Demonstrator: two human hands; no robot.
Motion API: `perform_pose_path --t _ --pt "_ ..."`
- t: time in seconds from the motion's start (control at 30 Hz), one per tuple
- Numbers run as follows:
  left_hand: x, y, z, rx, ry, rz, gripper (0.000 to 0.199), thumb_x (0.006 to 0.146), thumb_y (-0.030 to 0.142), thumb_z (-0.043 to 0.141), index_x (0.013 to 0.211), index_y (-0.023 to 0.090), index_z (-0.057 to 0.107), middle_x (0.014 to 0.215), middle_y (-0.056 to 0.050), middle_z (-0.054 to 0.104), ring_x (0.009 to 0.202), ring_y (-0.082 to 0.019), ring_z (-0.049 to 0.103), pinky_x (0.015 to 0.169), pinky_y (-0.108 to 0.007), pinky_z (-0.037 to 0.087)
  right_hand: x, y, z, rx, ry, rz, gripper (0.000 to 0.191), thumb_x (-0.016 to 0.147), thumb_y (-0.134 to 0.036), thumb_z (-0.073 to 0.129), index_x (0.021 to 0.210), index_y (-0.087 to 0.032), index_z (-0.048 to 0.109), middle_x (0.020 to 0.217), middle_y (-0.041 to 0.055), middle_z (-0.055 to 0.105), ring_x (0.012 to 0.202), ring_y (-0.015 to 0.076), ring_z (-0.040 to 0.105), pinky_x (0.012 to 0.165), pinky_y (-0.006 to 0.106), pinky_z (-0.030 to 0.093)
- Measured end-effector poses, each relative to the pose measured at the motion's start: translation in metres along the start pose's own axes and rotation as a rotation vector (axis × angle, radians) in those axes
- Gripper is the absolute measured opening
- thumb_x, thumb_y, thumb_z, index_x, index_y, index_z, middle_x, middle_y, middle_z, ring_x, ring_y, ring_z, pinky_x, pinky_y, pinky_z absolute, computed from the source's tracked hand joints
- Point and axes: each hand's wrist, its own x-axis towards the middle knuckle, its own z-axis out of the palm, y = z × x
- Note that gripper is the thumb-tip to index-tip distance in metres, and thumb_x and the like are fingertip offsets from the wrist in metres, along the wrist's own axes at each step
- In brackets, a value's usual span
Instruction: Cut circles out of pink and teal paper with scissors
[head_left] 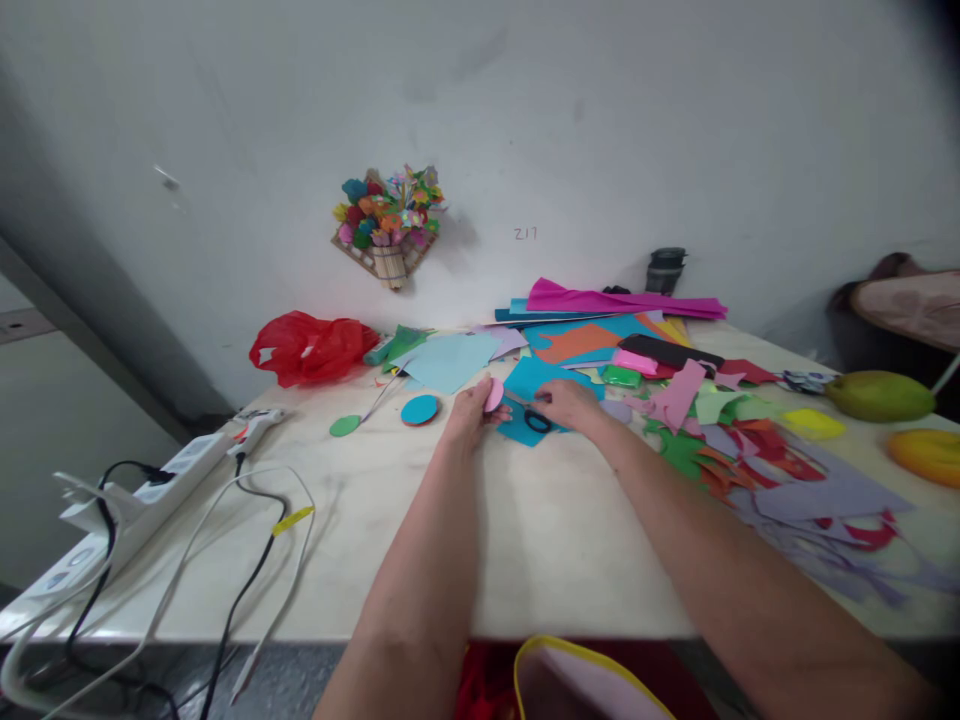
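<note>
Head view: left hand (471, 408) pinches the pink disc (495, 395); right hand (568, 403) grips the scissors (528, 416) by one loop. Best keep blades clear of fingertips, disc edge exposed.

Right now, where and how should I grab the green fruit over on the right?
I'd take the green fruit around its thick middle, right hand coming from above. It lies on its side, long way left to right, so thumb near side, fingers far side should wrap its rounded body.
</note>
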Motion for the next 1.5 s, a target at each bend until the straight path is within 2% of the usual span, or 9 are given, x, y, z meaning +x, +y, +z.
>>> perform_pose_path --t 0.07,0.13,0.23,0.33,0.53,0.87,1.1,1.5 --pt "0.000 0.000 0.001 -0.013 -0.001 -0.003 0.039 0.090 0.049 0.055 0.073 0.014 0.058 0.053 -0.006 0.063 0.042 -0.014 0.058 0.044 -0.023 0.045 0.000 -0.003 0.001 0.215 0.031 0.000 0.024 0.082 -0.039 0.060 0.080 -0.019 0.073 0.089 0.0071 0.074 0.084 0.0219 0.065 0.063 0.027 0.042" --pt "0.001 0.001 0.001 -0.027 -0.010 -0.011 0.040 0.091 0.049 0.053 0.072 0.014 0.058 0.053 -0.006 0.063 0.042 -0.014 0.058 0.044 -0.023 0.045 -0.001 -0.007 0.002 0.514 -0.008 0.005 0.031 0.084 -0.043 0.057 0.071 -0.017 0.068 0.077 0.0058 0.071 0.072 0.0180 0.062 0.055 0.024 0.041" --pt "0.001 0.000 0.002 -0.014 -0.033 -0.032 0.044 0.091 0.051 0.052 0.069 0.014 0.059 0.052 -0.006 0.062 0.040 -0.013 0.056 0.043 -0.023 0.043 -0.003 -0.016 0.006 0.912 -0.098 0.025 0.033 0.081 -0.047 0.061 0.071 -0.016 0.066 0.073 0.0052 0.067 0.064 0.0142 0.057 0.045 0.022 0.037" --pt "0.002 -0.004 0.002 0.035 -0.049 -0.035 0.049 0.087 0.058 0.054 0.066 0.014 0.060 0.047 -0.006 0.058 0.037 -0.013 0.052 0.041 -0.024 0.040 -0.004 -0.023 0.013 1.075 -0.147 0.007 0.027 0.074 -0.042 0.071 0.071 -0.015 0.067 0.066 0.0035 0.064 0.061 0.0123 0.055 0.043 0.020 0.035" --pt "0.010 -0.013 0.002 0.016 -0.033 0.005 0.055 0.087 0.064 0.048 0.070 0.013 0.063 0.049 -0.006 0.059 0.038 -0.012 0.049 0.041 -0.024 0.039 -0.002 -0.024 0.022 1.188 -0.086 0.093 0.018 0.067 -0.030 0.076 0.065 -0.015 0.066 0.062 0.0020 0.064 0.054 0.0100 0.053 0.041 0.019 0.034" --pt "0.010 -0.011 0.002 -0.053 -0.032 -0.058 0.058 0.094 0.059 0.036 0.072 0.012 0.062 0.049 -0.006 0.058 0.039 -0.012 0.049 0.042 -0.023 0.039 -0.005 -0.029 0.022 1.298 -0.090 0.119 0.020 0.068 -0.029 0.077 0.061 -0.015 0.063 0.059 0.0011 0.063 0.052 0.0105 0.055 0.042 0.020 0.035" --pt "0.010 -0.013 0.002 -0.069 0.045 -0.032 0.052 0.093 0.057 0.042 0.072 0.013 0.060 0.049 -0.005 0.057 0.039 -0.012 0.050 0.040 -0.023 0.037 -0.003 -0.027 0.025 1.330 -0.151 0.092 0.014 0.071 -0.026 0.076 0.069 -0.015 0.068 0.063 0.0030 0.066 0.057 0.0122 0.059 0.041 0.019 0.035" --pt "0.005 -0.008 0.003 -0.091 0.031 -0.025 0.053 0.082 0.069 0.052 0.075 0.016 0.054 0.052 -0.002 0.056 0.041 -0.011 0.050 0.041 -0.023 0.035 -0.004 -0.026 0.026 1.346 -0.226 0.032 0.015 0.073 -0.029 0.073 0.077 -0.015 0.069 0.075 0.0065 0.071 0.059 0.0113 0.060 0.041 0.018 0.036"
